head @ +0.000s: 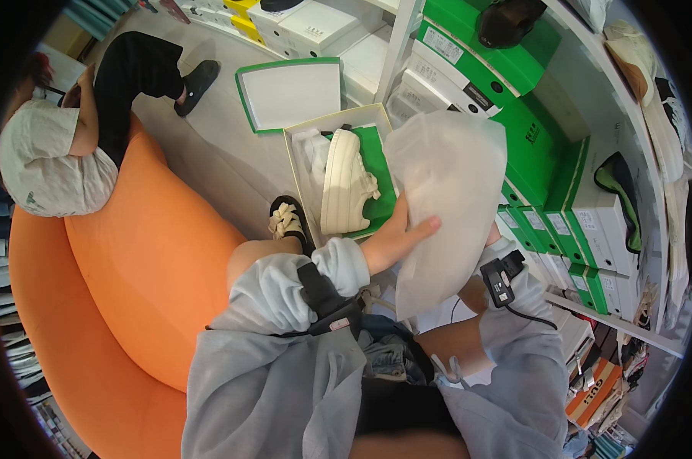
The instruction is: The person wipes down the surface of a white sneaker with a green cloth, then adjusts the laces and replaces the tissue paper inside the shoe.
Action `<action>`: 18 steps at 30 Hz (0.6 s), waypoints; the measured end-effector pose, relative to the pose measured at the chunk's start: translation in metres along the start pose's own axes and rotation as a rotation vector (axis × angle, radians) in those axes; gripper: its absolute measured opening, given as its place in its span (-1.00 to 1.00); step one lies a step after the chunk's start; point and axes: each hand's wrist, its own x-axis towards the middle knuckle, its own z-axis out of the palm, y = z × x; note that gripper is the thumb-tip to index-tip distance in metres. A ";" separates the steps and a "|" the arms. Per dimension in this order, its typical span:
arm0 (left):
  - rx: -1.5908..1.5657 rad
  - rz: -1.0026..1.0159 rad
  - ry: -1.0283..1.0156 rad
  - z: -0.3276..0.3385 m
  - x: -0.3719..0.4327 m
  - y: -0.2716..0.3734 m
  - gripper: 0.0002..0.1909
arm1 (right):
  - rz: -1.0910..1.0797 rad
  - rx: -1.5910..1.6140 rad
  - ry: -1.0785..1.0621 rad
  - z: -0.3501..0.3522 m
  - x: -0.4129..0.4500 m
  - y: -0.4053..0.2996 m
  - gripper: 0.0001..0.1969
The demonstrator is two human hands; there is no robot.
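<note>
A white, translucent wrapping bag or sheet (449, 212) is held up in front of me, and I cannot tell whether anything is inside it. My left hand (395, 238) grips its left edge, thumb across the front. Most of my right hand (492, 235) is hidden behind the far right edge, with only a bit of it showing there. Just beyond my left hand sits an open shoe box (304, 178). In it a cream platform sneaker (346, 183) lies on its side against a green panel (374, 155), beside crumpled white paper (311, 152).
Behind the box, a green-edged lid (291, 94) lies upside down on the floor. Shelves of green and white shoe boxes (532, 137) rise at the right. An orange sofa (145, 258) runs along the left, where another person (59, 155) sits.
</note>
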 end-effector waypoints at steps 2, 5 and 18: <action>0.076 0.045 0.030 0.003 0.002 -0.023 -0.09 | 0.013 -0.016 0.004 -0.001 0.000 0.001 -0.34; 0.163 -0.024 0.139 -0.009 0.007 -0.065 -0.02 | 0.056 -0.083 -0.025 0.002 -0.003 0.002 -0.33; -0.088 -0.177 0.246 -0.043 -0.005 -0.029 -0.33 | 0.451 -0.256 -0.003 0.017 0.059 0.014 -0.50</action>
